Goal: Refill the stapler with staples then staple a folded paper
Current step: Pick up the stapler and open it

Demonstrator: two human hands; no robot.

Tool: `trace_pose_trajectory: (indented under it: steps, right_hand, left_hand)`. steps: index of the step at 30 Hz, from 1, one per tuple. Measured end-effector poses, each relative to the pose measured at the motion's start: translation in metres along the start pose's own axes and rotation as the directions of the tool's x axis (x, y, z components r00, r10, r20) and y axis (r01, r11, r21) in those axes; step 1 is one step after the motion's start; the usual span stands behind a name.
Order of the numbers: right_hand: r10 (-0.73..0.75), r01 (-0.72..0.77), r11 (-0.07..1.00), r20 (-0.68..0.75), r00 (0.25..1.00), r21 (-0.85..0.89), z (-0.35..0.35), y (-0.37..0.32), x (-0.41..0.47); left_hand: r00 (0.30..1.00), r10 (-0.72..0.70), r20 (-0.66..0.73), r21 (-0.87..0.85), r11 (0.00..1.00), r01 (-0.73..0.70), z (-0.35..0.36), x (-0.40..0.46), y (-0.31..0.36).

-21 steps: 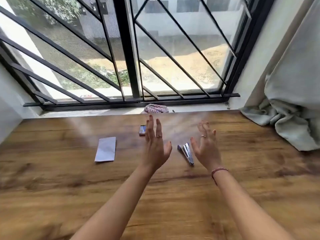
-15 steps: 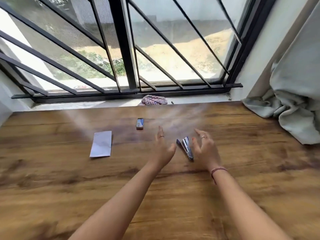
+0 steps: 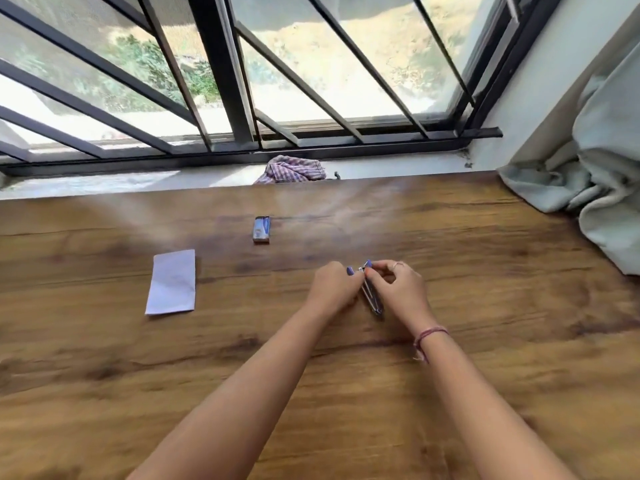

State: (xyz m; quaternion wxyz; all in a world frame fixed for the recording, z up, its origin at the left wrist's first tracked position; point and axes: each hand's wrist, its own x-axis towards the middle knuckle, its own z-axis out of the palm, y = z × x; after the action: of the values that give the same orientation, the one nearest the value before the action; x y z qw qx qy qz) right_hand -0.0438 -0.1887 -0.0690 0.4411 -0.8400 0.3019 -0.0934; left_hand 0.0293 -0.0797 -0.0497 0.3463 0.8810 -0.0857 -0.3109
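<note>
Stapler [image 3: 372, 299] lies lengthwise away from me; my left hand [image 3: 332, 287] and right hand [image 3: 398, 289] pinch its far, splayed end, staple box [image 3: 261, 229] beyond.

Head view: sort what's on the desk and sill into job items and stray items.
For the job:
stapler, gripped by left hand and right hand
staple box
folded paper

Just lying about:
checked cloth on the sill
curtain
</note>
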Motion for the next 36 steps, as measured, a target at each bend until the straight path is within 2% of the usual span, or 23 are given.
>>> trace_pose_trajectory:
  steps: [4, 6, 9, 14, 16, 18, 20, 21, 22, 24, 25, 26, 28, 30, 33, 36]
  right_hand:
    - [0.003, -0.001, 0.993, -0.022, 1.0, 0.118, 0.008, 0.001, -0.007]
    - [0.018, -0.021, 0.966, 0.013, 1.0, 0.259, 0.01, -0.002, -0.011]
    - [0.075, -0.129, 0.793, 0.114, 0.991, 0.596, 0.012, -0.009, -0.019]
    - [0.071, -0.17, 0.619, 0.162, 0.984, 0.766, 0.009, -0.024, -0.027]
    - [0.087, -0.19, 0.475, 0.169, 0.982, 0.86, 0.005, -0.029, -0.026]
    - [0.128, -0.2, 0.261, 0.172, 0.977, 0.944, -0.003, -0.031, -0.022]
    - [0.143, -0.178, 0.129, 0.159, 0.977, 0.976, -0.013, -0.03, -0.018]
    - [0.138, -0.166, 0.105, 0.151, 0.979, 0.981, -0.017, -0.029, -0.016]
    - [0.132, -0.158, 0.103, 0.144, 0.981, 0.982, -0.02, -0.028, -0.015]
    - [0.112, -0.157, 0.137, 0.142, 0.984, 0.978, -0.025, -0.027, -0.016]
    - [0.093, -0.163, 0.162, 0.15, 0.984, 0.973, -0.026, -0.026, -0.016]
    - [0.069, -0.17, 0.185, 0.16, 0.985, 0.968, -0.027, -0.027, -0.017]
    - [0.017, -0.184, 0.236, 0.186, 0.982, 0.954, -0.027, -0.033, -0.021]
    - [-0.031, -0.189, 0.297, 0.207, 0.978, 0.936, -0.025, -0.041, -0.025]
    - [-0.104, -0.179, 0.344, 0.227, 0.968, 0.922, -0.024, -0.052, -0.028]
    - [-0.143, -0.175, 0.374, 0.244, 0.959, 0.911, -0.029, -0.057, -0.027]
  left_hand:
    - [0.999, 0.019, -0.028, -0.087, 0.996, -0.021, 0.001, 0.0, -0.006]
    - [0.999, 0.02, -0.039, -0.275, 0.961, -0.03, -0.001, -0.006, -0.008]
    - [1.0, -0.001, 0.003, -0.592, 0.806, 0.002, -0.007, -0.016, -0.01]
    - [0.991, 0.135, 0.013, -0.744, 0.663, -0.081, -0.023, -0.028, -0.012]
    - [0.99, 0.138, -0.03, -0.801, 0.589, -0.106, -0.029, -0.033, -0.012]
    - [0.994, 0.094, -0.049, -0.9, 0.427, -0.085, -0.035, -0.038, -0.013]
    - [0.997, 0.074, -0.015, -0.949, 0.312, -0.037, -0.042, -0.041, -0.02]
    - [0.997, 0.072, 0.01, -0.948, 0.319, -0.014, -0.045, -0.043, -0.023]
    - [0.997, 0.068, 0.029, -0.928, 0.372, 0.002, -0.047, -0.046, -0.026]
    - [0.999, 0.048, -0.009, -0.786, 0.617, -0.037, -0.048, -0.047, -0.03]
    - [0.996, 0.055, -0.077, -0.663, 0.743, -0.092, -0.048, -0.047, -0.031]
    - [0.983, 0.096, -0.158, -0.544, 0.822, -0.168, -0.048, -0.046, -0.028]
    - [0.934, 0.247, -0.258, -0.429, 0.837, -0.34, -0.047, -0.048, -0.018]
    - [0.889, 0.389, -0.242, -0.404, 0.793, -0.457, -0.047, -0.053, -0.003]
    - [0.846, 0.504, -0.173, -0.415, 0.741, -0.527, -0.047, -0.058, 0.016]
    - [0.805, 0.556, -0.208, -0.379, 0.713, -0.59, -0.052, -0.057, 0.022]
